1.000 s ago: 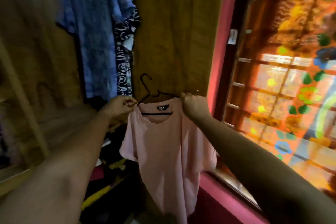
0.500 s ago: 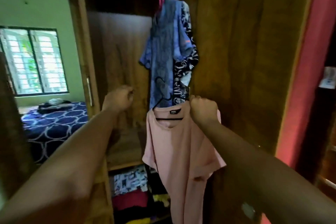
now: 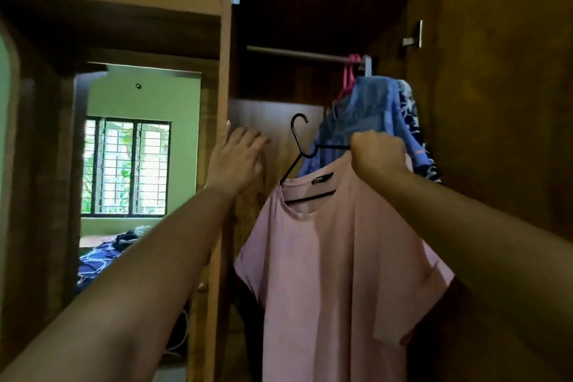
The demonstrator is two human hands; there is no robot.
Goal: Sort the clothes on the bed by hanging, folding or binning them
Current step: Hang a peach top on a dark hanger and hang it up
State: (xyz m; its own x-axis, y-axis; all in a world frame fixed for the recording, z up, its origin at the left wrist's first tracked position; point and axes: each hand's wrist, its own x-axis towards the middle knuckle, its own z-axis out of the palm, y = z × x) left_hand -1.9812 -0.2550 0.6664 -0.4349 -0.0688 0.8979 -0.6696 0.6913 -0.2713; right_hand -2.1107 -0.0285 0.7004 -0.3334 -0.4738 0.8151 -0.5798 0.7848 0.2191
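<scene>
Nearest, two bare forearms reach up and forward. The right hand [image 3: 376, 153] is clenched round the shoulder of a black hanger [image 3: 299, 139], gripping it together with the cloth of the pink shirt [image 3: 335, 273] that hangs from it; the hanger's hook points up, free of any rail. Inside the shirt's collar sits a small black label [image 3: 322, 178] with pale writing (too blurred to read). The left hand [image 3: 238, 158] holds nothing, its fingers loose and spread, just beside the upright post [image 3: 224, 71] of the wardrobe; whether it touches the wood cannot be told. Behind the shirt, the open wardrobe compartment has a rail [image 3: 297, 53] near the top, and at its right end hang a blue garment [image 3: 362, 115] on a pink hanger [image 3: 348, 77] and, beside it, a dark garment with a white pattern [image 3: 410, 121]. The wardrobe door [image 3: 496, 102] stands at the right. Farthest, to the left of the post, a barred window [image 3: 127, 164] in a green wall shows, and below it a bed [image 3: 96, 260] with a blue patterned sheet and a small heap of clothes [image 3: 130, 237] lying on it.
</scene>
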